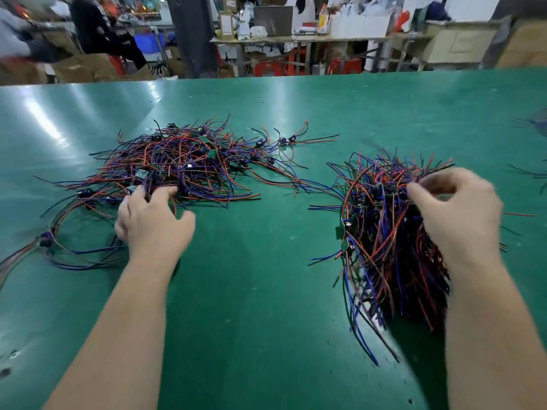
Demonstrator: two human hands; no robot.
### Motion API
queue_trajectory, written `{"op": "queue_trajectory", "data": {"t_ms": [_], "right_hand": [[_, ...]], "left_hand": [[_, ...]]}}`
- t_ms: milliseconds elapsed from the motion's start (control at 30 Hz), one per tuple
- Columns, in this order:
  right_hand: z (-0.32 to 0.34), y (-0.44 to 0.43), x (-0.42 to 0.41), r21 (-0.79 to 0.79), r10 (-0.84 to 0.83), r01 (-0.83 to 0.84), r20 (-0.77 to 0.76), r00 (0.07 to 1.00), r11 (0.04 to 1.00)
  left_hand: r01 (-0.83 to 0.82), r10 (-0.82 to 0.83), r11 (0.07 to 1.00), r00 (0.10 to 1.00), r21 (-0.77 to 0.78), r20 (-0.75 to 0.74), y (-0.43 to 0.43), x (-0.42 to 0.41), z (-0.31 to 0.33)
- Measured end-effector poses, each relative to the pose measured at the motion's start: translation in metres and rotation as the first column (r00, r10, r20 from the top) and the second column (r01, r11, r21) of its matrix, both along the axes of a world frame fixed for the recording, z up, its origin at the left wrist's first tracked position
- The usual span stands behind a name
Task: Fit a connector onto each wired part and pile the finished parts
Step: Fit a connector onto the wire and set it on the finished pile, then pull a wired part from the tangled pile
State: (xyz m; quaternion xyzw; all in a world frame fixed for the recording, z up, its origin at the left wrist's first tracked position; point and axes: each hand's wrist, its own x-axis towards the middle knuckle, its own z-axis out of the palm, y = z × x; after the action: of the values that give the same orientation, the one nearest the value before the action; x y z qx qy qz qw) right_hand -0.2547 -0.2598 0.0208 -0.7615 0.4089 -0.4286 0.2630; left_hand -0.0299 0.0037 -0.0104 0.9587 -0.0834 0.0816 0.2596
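Observation:
Two heaps of wired parts lie on the green table (266,261). The loose left heap (183,164) is a flat tangle of red, blue and black wires with small green boards and black connectors. The right heap (393,247) is a tighter bundle with its wires lying mostly one way. My left hand (151,220) reaches into the near edge of the left heap, its fingertips curled among dark wires there. My right hand (455,211) hovers over the top of the right heap, fingers bent and blurred; whether it pinches a part is unclear.
A looped strand of wires (59,247) trails at the left, near the table's edge. A few stray wired parts (296,140) lie behind the heaps. More wires (535,173) show at the far right edge. Beyond the table are workbenches, boxes and seated people.

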Motion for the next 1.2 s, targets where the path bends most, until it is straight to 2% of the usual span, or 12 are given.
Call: {"op": "queue_trajectory", "data": {"t_ms": [100, 300, 367, 433, 533, 600, 700, 767, 800, 867, 1000, 1200], "right_hand": [[-0.005, 0.001, 0.004, -0.016, 0.006, -0.008, -0.125, 0.992, 1.000], [-0.003, 0.015, 0.013, -0.054, 0.074, -0.076, -0.024, 0.997, 0.996], [-0.004, 0.021, 0.016, -0.088, 0.092, -0.091, 0.010, 0.996, 0.992], [-0.003, 0.028, 0.019, -0.116, 0.125, -0.116, 0.072, 0.990, 0.986], [-0.001, 0.041, 0.023, -0.145, 0.238, -0.218, 0.135, 0.962, 0.965], [-0.001, 0.052, 0.027, -0.106, 0.353, -0.341, 0.131, 0.926, 0.934], [-0.001, 0.070, 0.034, 0.217, 0.531, -0.594, 0.286, 0.797, 0.774], [0.002, 0.080, 0.039, 0.457, 0.535, -0.732, 0.500, 0.681, 0.505], [0.003, 0.082, 0.041, 0.502, 0.502, -0.772, 0.588, 0.635, 0.389], [0.005, 0.082, 0.042, 0.489, 0.425, -0.828, 0.710, 0.561, 0.275], [0.009, 0.075, 0.037, 0.450, 0.265, -0.854, 0.817, 0.512, 0.263], [0.012, 0.075, 0.039, 0.455, 0.194, -0.868, 0.850, 0.490, 0.199]], "left_hand": [[-0.050, 0.078, 0.984, 0.983, 0.169, -0.164, 0.005, 0.007, -0.010], [-0.157, 0.182, 0.964, 0.978, 0.214, -0.103, 0.007, 0.016, -0.013], [-0.156, 0.156, 0.986, 0.988, 0.066, 0.000, 0.006, 0.017, -0.010], [-0.061, 0.088, 0.979, 0.987, -0.193, 0.135, 0.002, 0.011, -0.005], [0.205, -0.001, 0.846, 0.924, -0.492, 0.383, -0.008, -0.009, 0.004], [0.385, -0.053, 0.769, 0.833, -0.509, 0.550, -0.017, -0.026, 0.010], [0.613, -0.196, 0.667, 0.693, -0.423, 0.694, -0.032, -0.051, 0.013], [0.725, -0.313, 0.576, 0.623, -0.378, 0.717, -0.040, -0.068, 0.013], [0.763, -0.362, 0.538, 0.594, -0.360, 0.718, -0.043, -0.076, 0.012], [0.809, -0.437, 0.482, 0.556, -0.337, 0.707, -0.047, -0.088, 0.010], [0.840, -0.517, 0.439, 0.526, -0.318, 0.676, -0.049, -0.102, 0.012], [0.861, -0.577, 0.415, 0.500, -0.295, 0.646, -0.044, -0.103, 0.013]]}}
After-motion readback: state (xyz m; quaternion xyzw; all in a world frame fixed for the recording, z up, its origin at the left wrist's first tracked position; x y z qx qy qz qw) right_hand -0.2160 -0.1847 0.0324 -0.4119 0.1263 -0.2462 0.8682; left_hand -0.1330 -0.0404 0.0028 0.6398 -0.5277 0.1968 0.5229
